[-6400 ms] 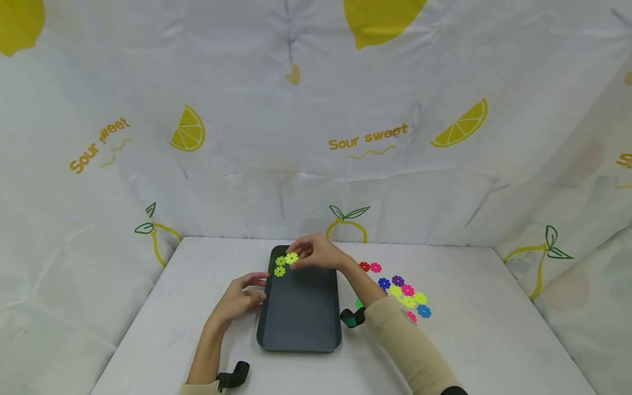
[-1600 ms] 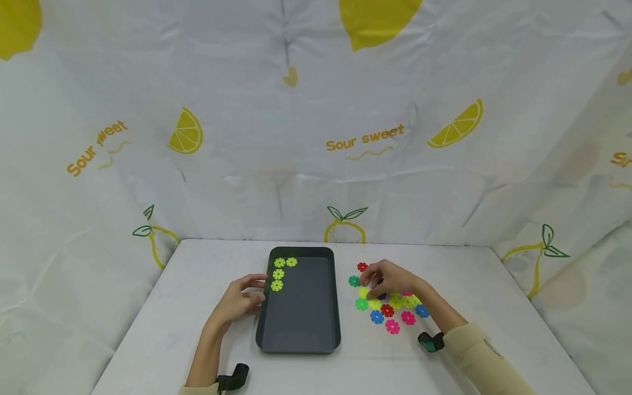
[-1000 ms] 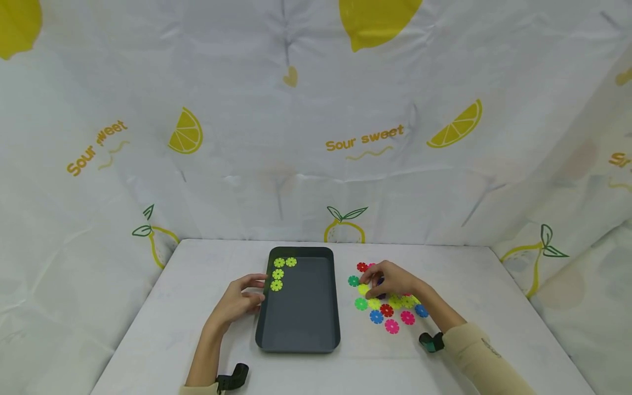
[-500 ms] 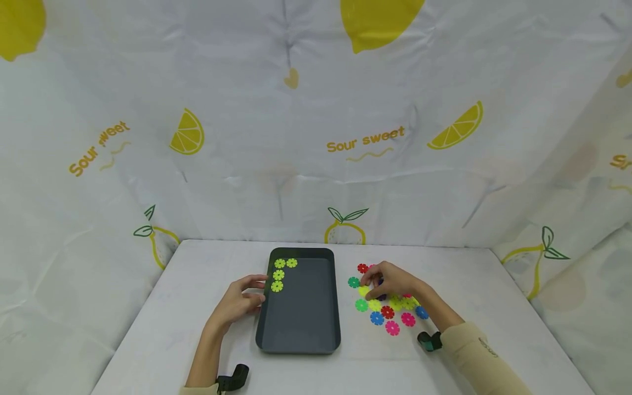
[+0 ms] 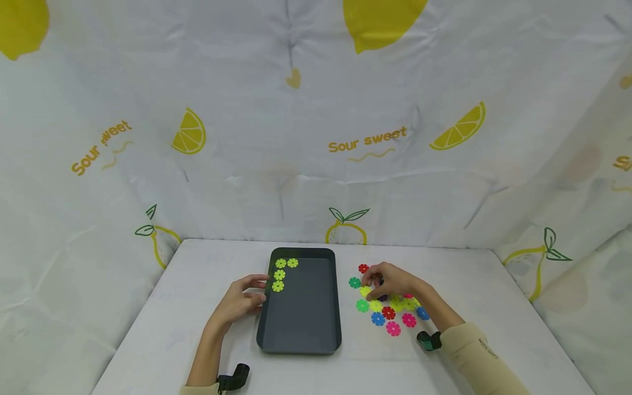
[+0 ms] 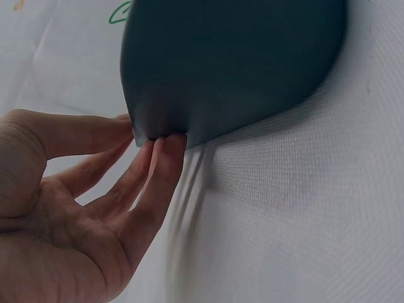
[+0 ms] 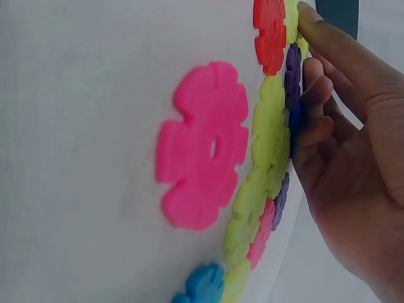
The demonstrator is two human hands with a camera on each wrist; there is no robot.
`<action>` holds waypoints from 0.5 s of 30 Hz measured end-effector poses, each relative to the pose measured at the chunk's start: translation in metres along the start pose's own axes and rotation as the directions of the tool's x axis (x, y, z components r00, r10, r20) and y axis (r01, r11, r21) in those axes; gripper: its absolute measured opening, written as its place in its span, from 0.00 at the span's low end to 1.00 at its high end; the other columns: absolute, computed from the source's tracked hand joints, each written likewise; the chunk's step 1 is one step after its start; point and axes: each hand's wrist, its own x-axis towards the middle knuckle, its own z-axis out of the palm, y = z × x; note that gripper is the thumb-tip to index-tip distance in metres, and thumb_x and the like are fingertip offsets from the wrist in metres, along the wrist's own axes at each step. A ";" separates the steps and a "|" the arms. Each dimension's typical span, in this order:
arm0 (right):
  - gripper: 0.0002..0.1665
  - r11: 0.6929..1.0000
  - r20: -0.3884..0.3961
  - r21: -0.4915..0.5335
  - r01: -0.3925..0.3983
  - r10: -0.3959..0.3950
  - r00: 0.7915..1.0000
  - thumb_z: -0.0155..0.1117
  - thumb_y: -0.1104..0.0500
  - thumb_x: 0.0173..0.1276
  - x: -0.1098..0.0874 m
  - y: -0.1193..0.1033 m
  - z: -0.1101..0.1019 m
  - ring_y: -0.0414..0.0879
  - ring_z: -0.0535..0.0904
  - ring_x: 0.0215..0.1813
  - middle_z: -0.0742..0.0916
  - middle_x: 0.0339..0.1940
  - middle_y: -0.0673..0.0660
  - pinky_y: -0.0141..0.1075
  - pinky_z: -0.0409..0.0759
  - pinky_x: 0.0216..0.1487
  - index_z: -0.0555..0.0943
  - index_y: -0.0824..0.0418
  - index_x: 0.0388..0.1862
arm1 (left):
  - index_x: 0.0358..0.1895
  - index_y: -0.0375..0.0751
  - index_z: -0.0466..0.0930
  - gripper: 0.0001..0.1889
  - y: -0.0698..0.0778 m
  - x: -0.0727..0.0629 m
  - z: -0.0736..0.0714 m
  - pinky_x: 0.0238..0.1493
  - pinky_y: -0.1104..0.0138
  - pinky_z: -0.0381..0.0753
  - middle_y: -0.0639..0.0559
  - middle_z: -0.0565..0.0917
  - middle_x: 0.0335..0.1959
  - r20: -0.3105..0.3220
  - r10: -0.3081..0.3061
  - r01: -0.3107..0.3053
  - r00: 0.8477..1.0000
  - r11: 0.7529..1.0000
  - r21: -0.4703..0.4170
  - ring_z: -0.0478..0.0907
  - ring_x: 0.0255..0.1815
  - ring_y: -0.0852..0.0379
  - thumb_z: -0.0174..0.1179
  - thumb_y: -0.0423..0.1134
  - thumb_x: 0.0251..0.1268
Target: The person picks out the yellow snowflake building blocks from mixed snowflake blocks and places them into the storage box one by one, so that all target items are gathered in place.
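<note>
A dark grey rectangular tray (image 5: 303, 307) lies on the white table. Four would be too many to count exactly, so several yellow-green flower-shaped discs (image 5: 279, 275) lie inside its far left corner. My left hand (image 5: 239, 298) touches the tray's left side with its fingertips; the left wrist view shows fingers and thumb against the tray's outer wall (image 6: 233, 69). To the right of the tray, my right hand (image 5: 392, 281) is low over the loose discs. Its thumb and forefinger are at opposite edges of a yellow disc (image 5: 365, 291), while its other fingers curl inward.
Loose discs spread around the right hand: green (image 5: 362, 305), red (image 5: 388, 312), blue (image 5: 378, 319) and pink (image 5: 393, 328) ones. In the right wrist view a pink disc (image 7: 205, 148) is close to the camera. A lemon-printed white cloth (image 5: 257, 181) hangs behind the table.
Since the oldest frame, the right hand has moved from the tray to the loose discs, and more yellow-green discs lie in the tray. Lately both hands have stayed still.
</note>
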 end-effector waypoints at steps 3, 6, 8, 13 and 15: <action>0.14 1.000 -0.003 0.001 0.011 -0.011 1.000 0.83 0.57 0.65 0.001 0.004 0.000 0.41 0.79 0.38 0.88 0.38 0.52 0.27 0.81 0.41 0.90 0.56 0.48 | 0.73 0.41 0.79 0.30 0.000 0.000 0.000 0.45 0.60 0.90 0.35 0.84 0.64 -0.003 -0.004 0.004 1.000 1.000 -0.003 0.89 0.47 0.50 0.66 0.26 0.66; 0.14 0.999 0.002 0.018 0.034 -0.034 0.999 0.83 0.57 0.65 0.002 0.006 -0.001 0.41 0.79 0.38 0.89 0.37 0.54 0.27 0.81 0.40 0.91 0.57 0.47 | 0.72 0.41 0.79 0.30 0.001 0.000 0.000 0.45 0.59 0.90 0.36 0.84 0.64 -0.004 -0.005 0.005 1.000 1.000 -0.003 0.89 0.46 0.51 0.66 0.26 0.66; 0.13 0.999 0.010 0.033 0.043 -0.043 0.999 0.83 0.58 0.65 0.003 0.007 -0.002 0.42 0.79 0.38 0.89 0.37 0.55 0.27 0.80 0.40 0.91 0.58 0.47 | 0.73 0.41 0.79 0.30 0.000 0.000 0.000 0.45 0.60 0.90 0.35 0.84 0.64 -0.001 -0.005 0.005 1.000 1.000 0.003 0.89 0.46 0.50 0.66 0.26 0.66; 0.12 0.998 0.028 0.051 0.032 -0.033 0.999 0.82 0.59 0.65 0.005 0.007 -0.003 0.42 0.78 0.39 0.88 0.37 0.57 0.27 0.79 0.40 0.91 0.58 0.47 | 0.73 0.40 0.78 0.30 0.000 -0.001 0.000 0.45 0.58 0.90 0.34 0.83 0.65 0.008 0.002 -0.002 1.000 1.000 0.008 0.88 0.47 0.50 0.66 0.26 0.66; 0.12 0.998 0.031 0.051 0.030 -0.031 0.999 0.82 0.59 0.66 0.005 0.006 -0.004 0.42 0.77 0.38 0.87 0.37 0.57 0.27 0.78 0.40 0.91 0.59 0.47 | 0.73 0.39 0.78 0.31 -0.001 -0.001 0.000 0.45 0.57 0.90 0.34 0.83 0.65 0.007 0.007 -0.007 1.000 1.000 0.006 0.88 0.47 0.50 0.67 0.26 0.65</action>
